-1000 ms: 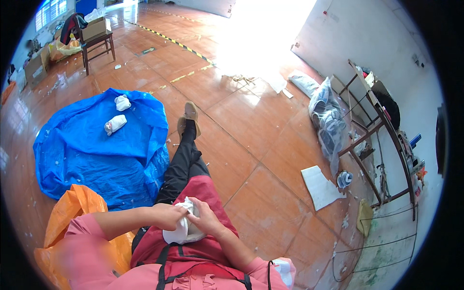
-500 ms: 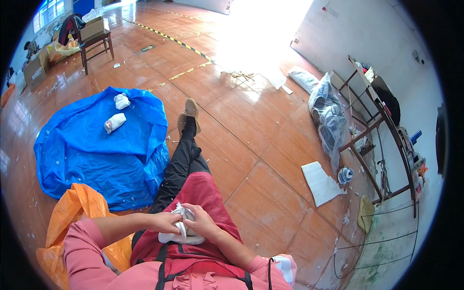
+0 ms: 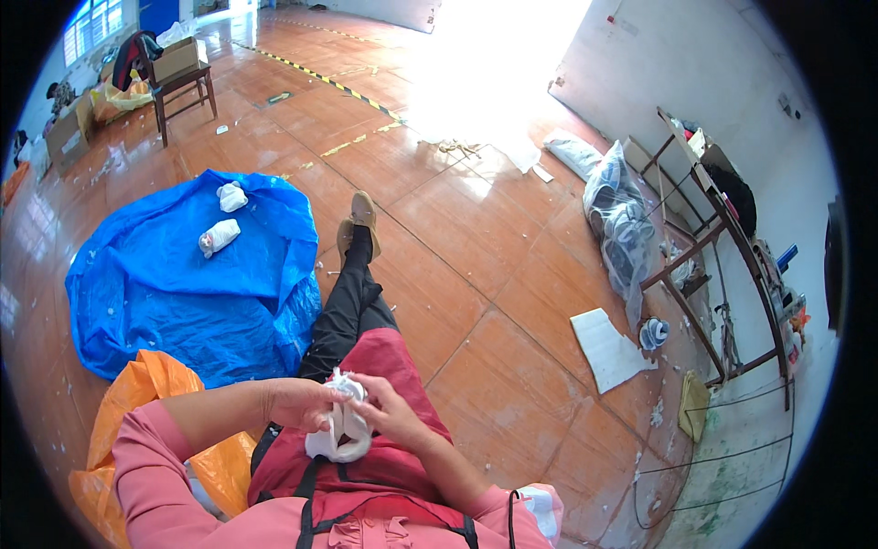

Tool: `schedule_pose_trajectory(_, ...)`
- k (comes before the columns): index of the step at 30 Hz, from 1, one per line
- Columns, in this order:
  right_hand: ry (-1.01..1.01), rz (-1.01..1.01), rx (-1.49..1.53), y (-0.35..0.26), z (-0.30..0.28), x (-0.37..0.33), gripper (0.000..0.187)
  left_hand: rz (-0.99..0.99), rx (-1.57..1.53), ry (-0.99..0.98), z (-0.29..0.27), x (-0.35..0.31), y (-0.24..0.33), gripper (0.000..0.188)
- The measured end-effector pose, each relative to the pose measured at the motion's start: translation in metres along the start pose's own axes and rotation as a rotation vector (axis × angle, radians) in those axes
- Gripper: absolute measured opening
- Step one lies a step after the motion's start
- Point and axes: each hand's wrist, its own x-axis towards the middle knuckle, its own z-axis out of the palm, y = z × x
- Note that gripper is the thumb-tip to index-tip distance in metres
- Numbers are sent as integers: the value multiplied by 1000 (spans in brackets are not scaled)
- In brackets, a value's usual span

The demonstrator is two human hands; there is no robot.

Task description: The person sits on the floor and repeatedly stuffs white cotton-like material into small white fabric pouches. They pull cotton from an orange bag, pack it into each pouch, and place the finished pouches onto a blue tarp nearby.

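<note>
Over my lap, on the red apron (image 3: 402, 384), a white cloth-like piece (image 3: 322, 445) is held between both hands. Its upper end is bunched up, and a curved strip hangs down in a loop below. My left hand (image 3: 304, 403) is closed on it from the left, with the back of the wrist raised. From the right, my right hand (image 3: 391, 408) pinches the upper part near the left fingertips. I cannot make out the piece's exact kind. Two small white bundles, one rounder (image 3: 232, 196) and one longer (image 3: 219, 238), lie on a blue plastic sheet (image 3: 183, 311) to the left.
An orange plastic bag (image 3: 146, 393) lies by my left elbow. On the right stand a metal rack (image 3: 745, 265) and a clear bag with dark contents (image 3: 622, 220). A white sheet (image 3: 608, 348) lies on the tiled floor. A chair with a box (image 3: 183, 73) stands far left.
My left hand has turned, its wrist rising. The white piece has shifted from lying flatter on my lap to hanging more upright, with its looped strip now showing below my hands.
</note>
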Motion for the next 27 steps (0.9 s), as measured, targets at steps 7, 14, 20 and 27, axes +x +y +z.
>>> schedule_pose_trajectory(7, -55, 55, 455, -45, -18, 9, 36, 233, 280, 120, -1, 3, 0, 74)
schedule_pose_trajectory(14, 198, -38, 566, -17, -37, 6, 28, 252, 294, -28, 3, -18, 2, 73)
schedule_pose_trajectory(20, -59, 30, 868, 30, 12, 5, 31, 214, 245, -110, -12, 20, -13, 63)
schedule_pose_trajectory(27, -53, 18, 843, 17, 14, 6, 28, 221, 274, -56, -15, 17, -19, 57)
